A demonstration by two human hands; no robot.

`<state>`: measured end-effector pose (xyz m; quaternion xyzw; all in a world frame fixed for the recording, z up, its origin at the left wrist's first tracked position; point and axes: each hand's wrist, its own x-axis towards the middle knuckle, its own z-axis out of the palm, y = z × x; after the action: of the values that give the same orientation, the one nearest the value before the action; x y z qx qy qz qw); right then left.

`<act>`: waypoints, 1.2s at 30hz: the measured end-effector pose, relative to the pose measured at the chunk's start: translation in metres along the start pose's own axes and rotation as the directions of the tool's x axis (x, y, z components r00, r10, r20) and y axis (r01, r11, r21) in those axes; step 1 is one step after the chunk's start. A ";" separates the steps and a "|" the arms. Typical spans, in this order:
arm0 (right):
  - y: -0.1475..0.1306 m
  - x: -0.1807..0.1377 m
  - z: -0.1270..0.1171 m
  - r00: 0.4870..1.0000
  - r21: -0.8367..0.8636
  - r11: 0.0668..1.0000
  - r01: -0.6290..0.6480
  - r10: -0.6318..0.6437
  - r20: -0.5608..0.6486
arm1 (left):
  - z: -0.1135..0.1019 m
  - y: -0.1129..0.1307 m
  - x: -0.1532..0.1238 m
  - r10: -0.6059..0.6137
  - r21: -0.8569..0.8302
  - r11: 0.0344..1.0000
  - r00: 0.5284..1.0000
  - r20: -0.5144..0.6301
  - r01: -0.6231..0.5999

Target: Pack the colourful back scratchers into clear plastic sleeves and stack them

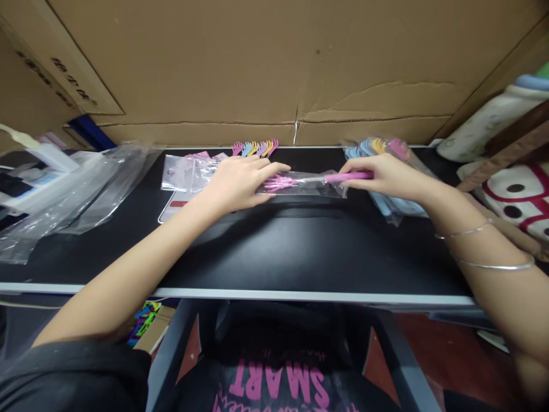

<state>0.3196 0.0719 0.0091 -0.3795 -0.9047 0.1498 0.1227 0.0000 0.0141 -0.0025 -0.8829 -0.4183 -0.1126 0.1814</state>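
Note:
A pink hand-shaped back scratcher point(283, 182) lies partly inside a small clear plastic bag point(311, 187) on the black table point(274, 252). My right hand point(381, 174) is closed on its pink handle at the bag's open end. My left hand point(240, 180) rests on the bag's left end, fingers stretched over it and pressing it down. Just behind my left hand lie several pastel hand-shaped scratchers point(256, 148) in a row.
A stack of clear bags with red header cards point(186, 174) sits left of my left hand. A bag of more scratchers point(377, 149) lies behind my right hand. Loose plastic sheeting point(81, 189) covers the left. A cardboard wall point(274, 68) stands behind; cushions point(510, 166) crowd the right.

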 end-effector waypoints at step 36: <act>-0.002 0.000 0.002 0.957 0.423 0.896 -0.134 0.007 0.289 | 0.006 0.011 0.002 0.029 -0.095 0.995 1.000 -0.009 -0.030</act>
<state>0.3178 0.0696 0.0080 -0.3501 -0.8413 0.4059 0.0700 0.0106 0.0115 -0.0095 -0.8962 -0.3985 -0.1331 0.1425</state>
